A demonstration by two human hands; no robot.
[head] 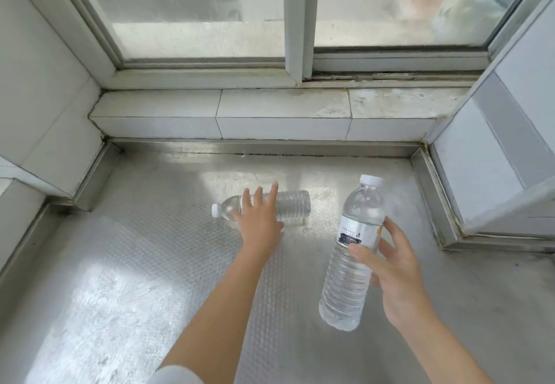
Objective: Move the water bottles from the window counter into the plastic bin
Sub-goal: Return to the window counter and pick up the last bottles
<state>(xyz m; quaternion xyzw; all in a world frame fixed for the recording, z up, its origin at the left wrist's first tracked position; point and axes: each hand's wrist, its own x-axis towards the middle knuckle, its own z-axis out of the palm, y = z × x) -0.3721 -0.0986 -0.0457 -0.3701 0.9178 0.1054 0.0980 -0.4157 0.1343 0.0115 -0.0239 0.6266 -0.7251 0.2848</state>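
Meanwhile, right hand holds bottle above open counter.

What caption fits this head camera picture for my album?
Right hand holds one water bottle upright while the open left hand reaches over another bottle lying on the metal counter.

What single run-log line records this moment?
right hand: holds clear plastic water bottle | left hand: open over lying clear plastic bottle

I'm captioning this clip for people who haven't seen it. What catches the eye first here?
A clear water bottle held in the right hand, low right. Just left, the left hand reaches with straight fingers over a second bottle lying on the shiny metal counter below the window.
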